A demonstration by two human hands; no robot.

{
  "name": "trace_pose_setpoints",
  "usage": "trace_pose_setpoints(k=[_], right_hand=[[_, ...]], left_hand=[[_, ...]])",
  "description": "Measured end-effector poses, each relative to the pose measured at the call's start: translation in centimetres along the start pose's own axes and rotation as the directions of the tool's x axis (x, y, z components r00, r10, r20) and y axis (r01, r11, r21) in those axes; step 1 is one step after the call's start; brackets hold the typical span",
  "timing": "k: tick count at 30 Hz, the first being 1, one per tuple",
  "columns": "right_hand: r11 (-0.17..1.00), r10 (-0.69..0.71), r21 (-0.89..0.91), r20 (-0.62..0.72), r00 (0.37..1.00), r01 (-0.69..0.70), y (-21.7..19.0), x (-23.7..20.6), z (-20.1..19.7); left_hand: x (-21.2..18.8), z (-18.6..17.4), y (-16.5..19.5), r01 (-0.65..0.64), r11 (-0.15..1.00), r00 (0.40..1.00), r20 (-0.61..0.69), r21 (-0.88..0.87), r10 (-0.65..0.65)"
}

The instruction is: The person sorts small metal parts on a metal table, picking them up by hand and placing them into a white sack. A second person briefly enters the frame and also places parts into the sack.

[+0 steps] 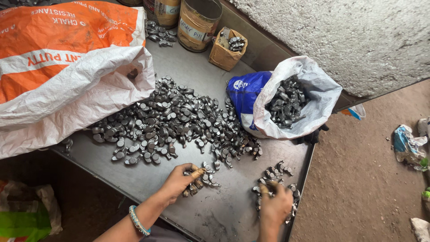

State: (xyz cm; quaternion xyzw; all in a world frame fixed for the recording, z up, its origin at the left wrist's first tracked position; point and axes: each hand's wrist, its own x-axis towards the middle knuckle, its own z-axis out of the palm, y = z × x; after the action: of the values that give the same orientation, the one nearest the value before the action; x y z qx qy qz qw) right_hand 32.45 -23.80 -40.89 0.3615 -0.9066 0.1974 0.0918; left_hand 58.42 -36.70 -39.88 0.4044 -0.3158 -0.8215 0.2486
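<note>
A big heap of small dark metal parts [170, 121] lies spread across the middle of a grey metal table [148, 179]. My left hand [179, 181], with a bangle at the wrist, rests on a few parts at the heap's near edge, fingers curled over them. My right hand [275, 206] lies on a smaller cluster of the same parts [275, 172] near the table's right edge, fingers closed around some of them.
A large orange and white sack [67, 67] lies open at the left. A blue and white bag [291, 101] full of parts stands at the right. Two tins [197, 22] and a small cardboard box [227, 48] stand at the back. Dirt floor with litter [407, 145] lies right.
</note>
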Motion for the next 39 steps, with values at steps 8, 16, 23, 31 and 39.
trace_pose_setpoints(k=[8,16,23,31,39], right_hand=[[0.858,-0.475,0.366,0.298,0.828,0.361,-9.1,-2.3,2.8],[0.832,-0.488,0.431,0.267,0.831,0.349,-7.7,-3.6,3.8],[0.967,-0.068,0.251,0.092,0.993,0.043,-1.3,-1.5,4.4],[0.994,-0.107,-0.013,-0.104,0.989,0.106,-0.9,1.0,3.6],[0.943,-0.311,0.19,0.207,0.928,0.274,-17.4,-4.2,8.2]], left_hand=[[-1.0,1.2,-0.1,0.046,0.998,0.997,-0.067,-0.044,-0.049],[-0.9,-0.3,0.4,0.009,0.999,0.998,-0.068,-0.036,-0.011],[-0.4,-2.7,0.4,0.045,0.998,0.998,-0.034,-0.043,-0.047],[-1.1,-4.3,1.0,0.057,0.995,0.998,-0.007,-0.078,-0.057],[-4.7,-7.9,0.7,0.123,0.983,0.957,0.279,-0.136,-0.082]])
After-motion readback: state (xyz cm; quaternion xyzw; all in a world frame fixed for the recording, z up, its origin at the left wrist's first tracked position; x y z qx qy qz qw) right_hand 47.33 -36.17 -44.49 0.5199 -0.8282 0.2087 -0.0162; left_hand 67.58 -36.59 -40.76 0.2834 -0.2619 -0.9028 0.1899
